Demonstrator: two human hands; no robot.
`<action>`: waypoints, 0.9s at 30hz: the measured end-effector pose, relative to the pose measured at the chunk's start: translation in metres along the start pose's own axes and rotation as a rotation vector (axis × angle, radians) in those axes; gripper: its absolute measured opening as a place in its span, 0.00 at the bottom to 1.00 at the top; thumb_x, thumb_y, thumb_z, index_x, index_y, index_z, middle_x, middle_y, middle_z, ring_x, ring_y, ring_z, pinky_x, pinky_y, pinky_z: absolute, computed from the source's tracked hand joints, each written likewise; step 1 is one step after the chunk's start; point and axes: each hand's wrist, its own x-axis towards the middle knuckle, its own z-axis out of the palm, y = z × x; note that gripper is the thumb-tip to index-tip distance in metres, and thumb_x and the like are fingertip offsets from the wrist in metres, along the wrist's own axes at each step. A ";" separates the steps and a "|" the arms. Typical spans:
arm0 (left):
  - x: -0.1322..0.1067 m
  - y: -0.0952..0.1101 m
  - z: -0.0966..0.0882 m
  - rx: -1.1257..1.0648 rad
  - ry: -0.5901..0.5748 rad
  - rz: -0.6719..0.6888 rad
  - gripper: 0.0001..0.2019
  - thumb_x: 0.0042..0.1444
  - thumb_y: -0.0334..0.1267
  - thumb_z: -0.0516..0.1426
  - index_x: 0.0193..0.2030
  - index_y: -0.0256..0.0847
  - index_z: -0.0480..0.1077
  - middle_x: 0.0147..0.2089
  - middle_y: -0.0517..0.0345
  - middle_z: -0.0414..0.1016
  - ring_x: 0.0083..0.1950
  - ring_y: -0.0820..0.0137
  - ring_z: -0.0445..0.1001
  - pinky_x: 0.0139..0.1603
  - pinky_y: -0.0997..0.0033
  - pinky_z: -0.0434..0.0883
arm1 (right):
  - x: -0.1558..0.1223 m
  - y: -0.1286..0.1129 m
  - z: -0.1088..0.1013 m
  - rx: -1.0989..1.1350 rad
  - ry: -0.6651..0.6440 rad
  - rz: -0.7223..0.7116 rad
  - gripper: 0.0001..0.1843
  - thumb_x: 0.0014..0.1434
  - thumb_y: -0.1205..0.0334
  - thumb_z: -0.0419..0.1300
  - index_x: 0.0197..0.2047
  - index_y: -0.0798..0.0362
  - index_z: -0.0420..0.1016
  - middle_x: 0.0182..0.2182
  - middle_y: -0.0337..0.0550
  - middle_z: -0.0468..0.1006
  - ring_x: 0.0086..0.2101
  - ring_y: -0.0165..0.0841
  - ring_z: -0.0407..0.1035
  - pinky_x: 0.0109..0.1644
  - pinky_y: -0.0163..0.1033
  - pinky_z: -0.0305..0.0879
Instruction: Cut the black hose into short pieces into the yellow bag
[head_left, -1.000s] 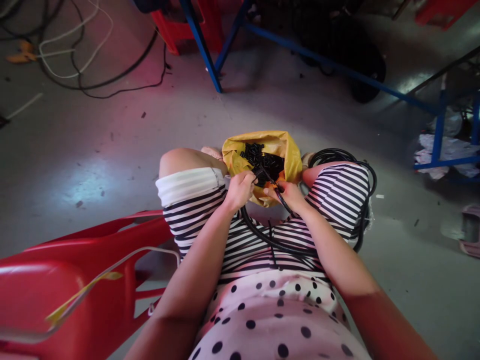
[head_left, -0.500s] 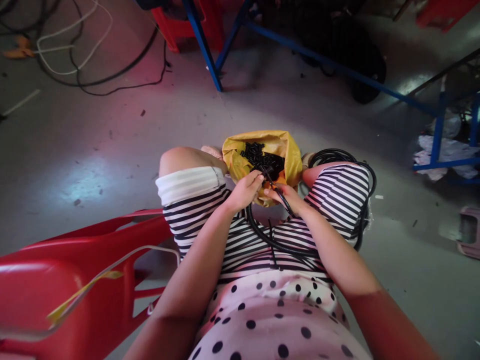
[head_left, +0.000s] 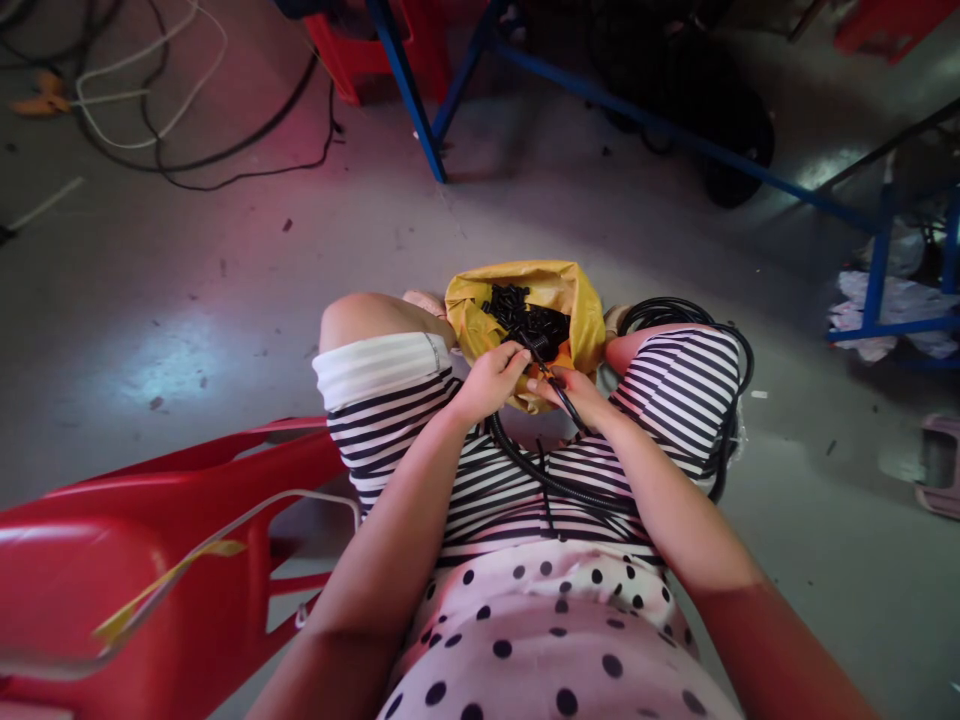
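A: What do the hands have, as you read it from your end?

B: I have the left hand [head_left: 493, 376] pinching the front end of a black cable [head_left: 573, 408], and the right hand [head_left: 582, 394] gripping that cable just behind, by an orange band [head_left: 548, 374]. The left fingertips cover the tip, so I can't tell whether a small part sits there.

A: And how far along are we?

B: Midway on this end, I'd judge. The cable is up over the near rim of the yellow bag [head_left: 589, 318], with both hands on it. I see no finished join, so that looks undone. The coil [head_left: 667, 303] by the right knee seems untended, and plenty of loose black pieces [head_left: 529, 318] fill the bag.

A: Describe the materials for me.

B: The bag is creased, slightly shiny sheeting, its rim rolled outward, standing on smooth grey floor [head_left: 225, 250] between the feet. Its pieces look short, stubby and glossy, like bits of tube. A ribbed hose [head_left: 519, 464] sags in a curve across the striped shorts [head_left: 390, 440], while the cable looks smoother.
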 end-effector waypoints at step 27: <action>0.004 -0.006 -0.006 0.147 -0.029 0.066 0.13 0.66 0.42 0.48 0.31 0.43 0.62 0.25 0.62 0.65 0.30 0.69 0.67 0.33 0.71 0.62 | -0.003 0.001 -0.001 -0.129 0.067 0.011 0.31 0.53 0.31 0.62 0.21 0.51 0.65 0.16 0.38 0.65 0.23 0.33 0.63 0.29 0.36 0.55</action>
